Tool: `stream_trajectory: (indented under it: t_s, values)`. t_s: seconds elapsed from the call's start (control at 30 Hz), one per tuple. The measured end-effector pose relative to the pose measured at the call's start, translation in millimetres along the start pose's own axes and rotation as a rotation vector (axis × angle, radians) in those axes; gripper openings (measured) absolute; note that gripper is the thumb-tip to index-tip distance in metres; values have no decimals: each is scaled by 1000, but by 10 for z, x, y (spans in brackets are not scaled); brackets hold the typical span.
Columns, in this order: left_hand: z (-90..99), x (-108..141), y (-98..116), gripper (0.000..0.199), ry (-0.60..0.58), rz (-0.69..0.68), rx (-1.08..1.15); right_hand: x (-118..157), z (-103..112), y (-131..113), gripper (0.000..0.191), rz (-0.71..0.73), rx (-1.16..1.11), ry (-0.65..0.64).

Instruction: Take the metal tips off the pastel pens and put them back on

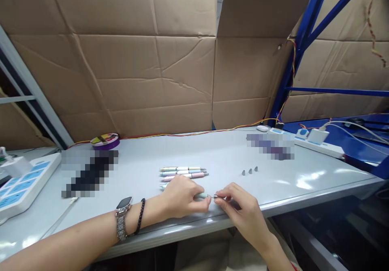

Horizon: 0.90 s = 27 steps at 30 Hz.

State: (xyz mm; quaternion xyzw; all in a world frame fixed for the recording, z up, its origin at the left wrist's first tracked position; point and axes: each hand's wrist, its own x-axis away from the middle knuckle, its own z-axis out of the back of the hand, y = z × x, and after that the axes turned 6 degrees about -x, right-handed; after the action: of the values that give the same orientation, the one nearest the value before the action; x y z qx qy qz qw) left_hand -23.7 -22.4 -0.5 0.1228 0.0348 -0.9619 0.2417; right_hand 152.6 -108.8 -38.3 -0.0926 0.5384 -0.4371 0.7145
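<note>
the left hand (182, 198) holds a pale green pen (202, 195), fingers closed around it, near the front edge of the counter (212, 149). the right hand (240, 206) pinches its little metal tip (216, 197). the pen lies sideways, tip pointing right. three pens (184, 173) lie in a row and three loose tips (249, 171) wait, so it looks partly done.

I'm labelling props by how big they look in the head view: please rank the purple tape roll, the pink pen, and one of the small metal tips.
Largest to smallest as they look:
1. pink pen, longest
2. purple tape roll, shorter but thicker and farther away, so these two are unsure
3. metal tips, clearly smallest
</note>
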Motion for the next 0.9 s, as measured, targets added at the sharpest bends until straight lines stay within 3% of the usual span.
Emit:
stream_trajectory:
  t_s: [0.23,0.4,0.67,0.9]
  values:
    - [42,-11,-140,33,65,68,-17,20,54,63,4,-115,-180,171]
    - [36,-49,-169,31,-13,135,-101,30,57,75,5,-209,-154,252]
    - [-44,-44,-200,23,94,146,61,41,55,83,7,-170,-188,289]
    - [-69,-67,-196,7,85,19,-82,57,36,92,12,-132,-249,370]
